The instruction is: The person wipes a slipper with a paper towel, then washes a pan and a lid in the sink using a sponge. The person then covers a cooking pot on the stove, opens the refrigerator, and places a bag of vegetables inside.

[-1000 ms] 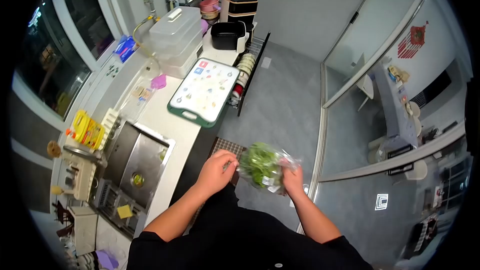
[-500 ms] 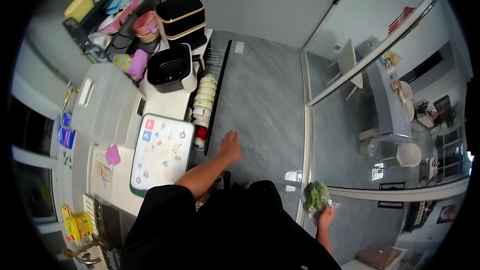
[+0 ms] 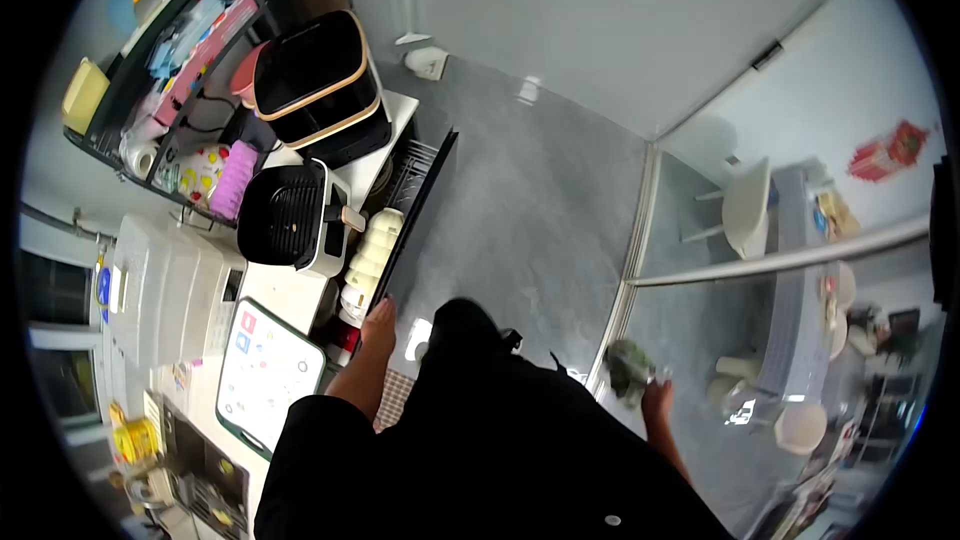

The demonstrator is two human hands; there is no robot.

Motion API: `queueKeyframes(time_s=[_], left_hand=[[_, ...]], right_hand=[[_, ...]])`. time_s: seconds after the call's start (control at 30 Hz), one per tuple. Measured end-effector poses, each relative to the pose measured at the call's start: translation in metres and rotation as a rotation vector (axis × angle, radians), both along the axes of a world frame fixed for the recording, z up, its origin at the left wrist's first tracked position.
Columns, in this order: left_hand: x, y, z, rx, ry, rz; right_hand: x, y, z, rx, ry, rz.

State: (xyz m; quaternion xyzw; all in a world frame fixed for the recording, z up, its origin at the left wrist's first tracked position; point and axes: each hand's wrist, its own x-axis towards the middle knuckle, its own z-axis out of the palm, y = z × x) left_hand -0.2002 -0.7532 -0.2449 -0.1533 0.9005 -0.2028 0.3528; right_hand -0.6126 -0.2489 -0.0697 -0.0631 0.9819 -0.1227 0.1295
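Note:
My left hand (image 3: 378, 327) is at the near end of the pulled-out drawer's dark front (image 3: 415, 215), seemingly touching its edge. Its fingers are too small and blurred to make out their grip. Inside the drawer stand a row of pale bowls (image 3: 372, 255) and a red item (image 3: 347, 337). Out to the right, my right hand (image 3: 657, 400) is closed on a clear plastic bag of leafy green vegetables (image 3: 627, 370), which hangs blurred over the floor near the glass door's track.
On the counter at left are an air fryer basket (image 3: 283, 220), a black appliance (image 3: 312, 75), a patterned white cutting board (image 3: 265, 370) and a translucent bin (image 3: 165, 290). A loaded shelf rack (image 3: 180, 50) stands behind. Glass sliding doors (image 3: 780, 265) border the right side.
My left hand has moved from over the floor to the drawer front. The view has turned and shifted. My right hand still holds the bag of greens.

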Motion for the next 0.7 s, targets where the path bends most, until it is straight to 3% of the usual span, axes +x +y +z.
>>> queueKeyframes(time_s=[0.03,0.1,0.17,0.23,0.3,0.33,0.37,0.43,0.5,0.53,0.6,0.7], left_hand=[[0.002,-0.001,-0.011,-0.037,-0.058,0.067],[-0.001,-0.007,-0.017,0.067,-0.047,0.229],[-0.037,-0.010,0.051,0.217,0.006,0.463],[-0.074,-0.018,0.087,0.359,0.116,0.735],[-0.120,-0.054,0.110,0.752,0.130,1.158],[-0.139,-0.064,0.105,0.678,0.410,1.140],[-0.167,-0.086,0.097,0.749,0.596,1.289],[-0.254,-0.149,0.133,0.872,1.004,1.184],[-0.347,-0.220,0.204,1.245,1.165,1.091],[-0.390,-0.253,0.237,1.294,1.185,0.946],[-0.468,-0.317,0.276,1.148,1.147,0.620],[-0.582,-0.384,0.277,1.035,1.203,0.487]], right_hand=[[-0.040,-0.056,0.034,-0.318,-0.055,0.138],[-0.139,-0.114,0.017,-0.471,0.071,0.392],[-0.215,-0.186,0.016,-0.568,0.023,0.416],[-0.275,-0.258,0.019,-0.586,0.045,0.503],[-0.309,-0.312,0.017,-0.589,0.059,0.564],[-0.326,-0.339,0.012,-0.684,0.040,0.524],[-0.343,-0.366,0.007,-0.784,0.025,0.485],[-0.385,-0.409,-0.019,-0.921,0.104,0.461],[-0.385,-0.459,0.025,-0.942,-0.070,0.258],[-0.386,-0.496,0.050,-0.962,-0.074,0.265],[-0.390,-0.557,0.084,-1.076,-0.184,0.141],[-0.430,-0.644,0.092,-1.178,-0.210,0.195]])
